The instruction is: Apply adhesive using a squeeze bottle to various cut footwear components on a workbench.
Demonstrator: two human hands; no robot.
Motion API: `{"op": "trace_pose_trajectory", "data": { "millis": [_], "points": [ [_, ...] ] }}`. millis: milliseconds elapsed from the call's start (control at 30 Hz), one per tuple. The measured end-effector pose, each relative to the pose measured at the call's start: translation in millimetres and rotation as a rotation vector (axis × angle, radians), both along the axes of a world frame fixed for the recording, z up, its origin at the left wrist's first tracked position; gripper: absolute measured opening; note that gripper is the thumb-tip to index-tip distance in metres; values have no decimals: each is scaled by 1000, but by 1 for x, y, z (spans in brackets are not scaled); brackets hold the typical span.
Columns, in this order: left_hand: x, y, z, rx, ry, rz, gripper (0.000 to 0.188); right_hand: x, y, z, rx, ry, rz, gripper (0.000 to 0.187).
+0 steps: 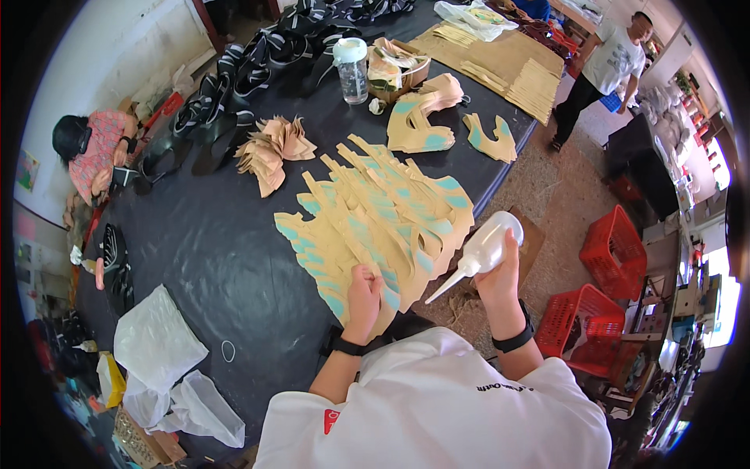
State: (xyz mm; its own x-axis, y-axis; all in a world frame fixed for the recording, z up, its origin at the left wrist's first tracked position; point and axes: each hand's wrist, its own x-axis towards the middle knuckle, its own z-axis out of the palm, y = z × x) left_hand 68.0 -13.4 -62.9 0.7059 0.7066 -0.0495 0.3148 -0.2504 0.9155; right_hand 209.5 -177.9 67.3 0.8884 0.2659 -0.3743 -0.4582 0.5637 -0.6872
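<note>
My right hand is wrapped round a white squeeze bottle, tilted so its long thin nozzle points down and left. The nozzle tip is close to the right side of a wide spread of overlapping tan cut-out pieces with light blue patches. At the near edge of that spread, my left hand has its fingers closed on one tan piece; part of the grip is hidden. Beyond it stand a curved stack of similar tan pieces and a smaller curved piece. A bundle of pinkish-tan pieces lies to the left.
The dark table holds a lidded clear bottle, black straps, plastic bags and a tan board. Red crates are on the floor at right. One person stands far right; another is at left.
</note>
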Motion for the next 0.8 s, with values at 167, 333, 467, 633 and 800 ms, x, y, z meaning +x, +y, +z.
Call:
{"op": "trace_pose_trajectory", "data": {
  "millis": [167,333,467,633,800],
  "points": [
    [-3,2,-4,11,30,-21,31,-21,-10,-4,-46,27,-47,47],
    [-4,5,-7,198,62,-4,27,-37,-14,-14,-76,76,-127,47],
    [0,6,-14,306,103,-8,18,-29,-13,-17,-72,99,-122,45],
    [2,10,-17,336,156,-17,16,12,-1,-14,-57,83,-38,45],
    [-7,4,11,71,231,142,16,83,29,-27,-21,146,145,45]
  ]
}}
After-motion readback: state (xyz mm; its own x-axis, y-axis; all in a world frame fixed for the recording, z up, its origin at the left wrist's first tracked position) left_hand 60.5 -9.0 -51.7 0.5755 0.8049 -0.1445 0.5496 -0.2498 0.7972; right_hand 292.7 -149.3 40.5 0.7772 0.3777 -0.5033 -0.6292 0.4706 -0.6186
